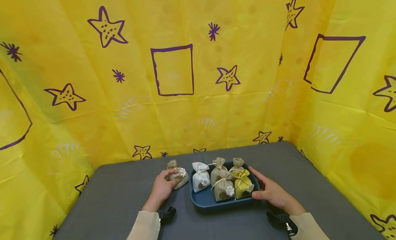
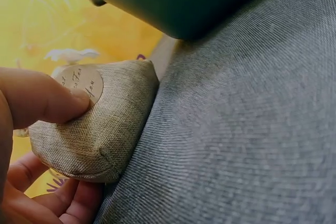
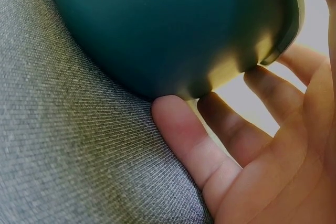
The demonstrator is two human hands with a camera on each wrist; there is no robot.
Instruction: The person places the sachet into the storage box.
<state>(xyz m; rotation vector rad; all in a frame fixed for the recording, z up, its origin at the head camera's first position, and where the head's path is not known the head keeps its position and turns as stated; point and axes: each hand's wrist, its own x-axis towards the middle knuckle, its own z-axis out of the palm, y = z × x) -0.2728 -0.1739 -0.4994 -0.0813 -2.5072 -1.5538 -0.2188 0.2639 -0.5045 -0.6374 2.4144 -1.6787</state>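
My left hand holds a tan drawstring pouch with a white flower, left of the blue tray. In the left wrist view the thumb presses on the round printed label of that pouch, and the other fingers lie at its far side and below. Its lower edge is at the grey cloth. My right hand is spread at the tray's right end. In the right wrist view its nearly straight fingers touch the tray's outer wall.
In the tray stand a white pouch, a yellow pouch and several tan ones, one tan pouch in front. The grey table ends at yellow curtains behind and at both sides.
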